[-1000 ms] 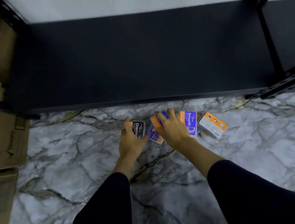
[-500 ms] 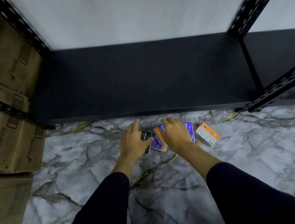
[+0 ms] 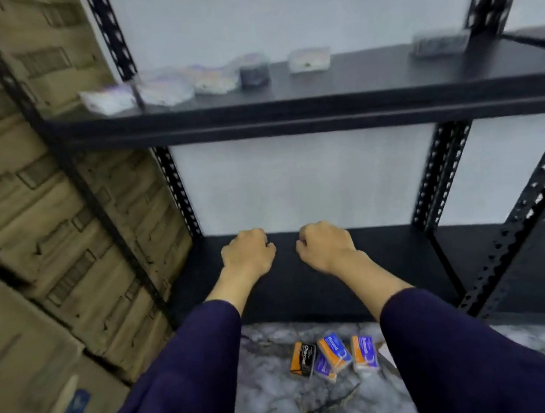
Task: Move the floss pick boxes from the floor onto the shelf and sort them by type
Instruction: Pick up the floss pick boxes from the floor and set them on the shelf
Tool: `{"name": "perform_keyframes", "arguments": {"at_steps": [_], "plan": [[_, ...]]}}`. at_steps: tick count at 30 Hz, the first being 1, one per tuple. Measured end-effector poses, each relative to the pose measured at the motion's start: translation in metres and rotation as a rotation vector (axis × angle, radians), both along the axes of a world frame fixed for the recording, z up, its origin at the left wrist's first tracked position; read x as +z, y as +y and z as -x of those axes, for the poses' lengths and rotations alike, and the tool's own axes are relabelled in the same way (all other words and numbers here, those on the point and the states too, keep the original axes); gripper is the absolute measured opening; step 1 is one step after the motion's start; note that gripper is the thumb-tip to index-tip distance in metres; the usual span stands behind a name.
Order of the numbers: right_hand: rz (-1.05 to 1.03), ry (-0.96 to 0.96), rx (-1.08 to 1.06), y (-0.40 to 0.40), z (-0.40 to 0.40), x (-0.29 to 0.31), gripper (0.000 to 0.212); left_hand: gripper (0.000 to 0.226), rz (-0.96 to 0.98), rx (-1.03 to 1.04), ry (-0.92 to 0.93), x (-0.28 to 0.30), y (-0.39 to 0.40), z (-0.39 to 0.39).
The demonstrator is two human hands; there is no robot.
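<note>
I am crouched in what looks like a stockroom or warehouse storage area, facing a black slotted-angle steel shelving unit (image 3: pixel 304 113) set against a plain white wall (image 3: pixel 295 183). To my left, brown corrugated cartons (image 3: pixel 34 208) printed with barcodes are stacked high on a neighbouring rack, and small clear packets of goods (image 3: pixel 160 88) sit in a blurred row on the upper shelf. A few retail floss pick boxes (image 3: pixel 334 356) lie on the grey marble-pattern floor (image 3: pixel 288 403) at the foot of the unit.
</note>
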State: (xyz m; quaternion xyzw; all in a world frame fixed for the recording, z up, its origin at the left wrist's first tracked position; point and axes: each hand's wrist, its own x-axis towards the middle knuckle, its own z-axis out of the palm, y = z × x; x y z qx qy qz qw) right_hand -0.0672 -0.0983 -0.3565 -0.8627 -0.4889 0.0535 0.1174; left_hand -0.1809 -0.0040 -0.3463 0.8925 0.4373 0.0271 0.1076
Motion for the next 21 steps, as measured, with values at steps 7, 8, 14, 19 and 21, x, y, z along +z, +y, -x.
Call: {"name": "perform_keyframes", "arguments": {"at_steps": [7, 8, 14, 19, 21], "plan": [[-0.158, -0.095, 0.051, 0.006, 0.033, 0.135, 0.031, 0.035, -0.172, 0.058, -0.066, 0.134, -0.004, 0.036], [-0.174, -0.102, 0.058, 0.009, 0.037, 0.150, 0.030, 0.035, -0.186, 0.068, -0.079, 0.148, -0.003, 0.038], [-0.294, -0.130, 0.100, 0.035, 0.049, 0.215, 0.024, 0.032, -0.277, 0.077, -0.176, 0.210, 0.018, 0.044], [-0.351, -0.145, 0.122, 0.065, 0.042, 0.236, 0.022, 0.031, -0.294, 0.071, -0.226, 0.230, 0.055, 0.040], [-0.361, -0.149, 0.125, 0.080, 0.034, 0.237, 0.026, 0.033, -0.283, 0.075, -0.254, 0.231, 0.071, 0.035]]}}
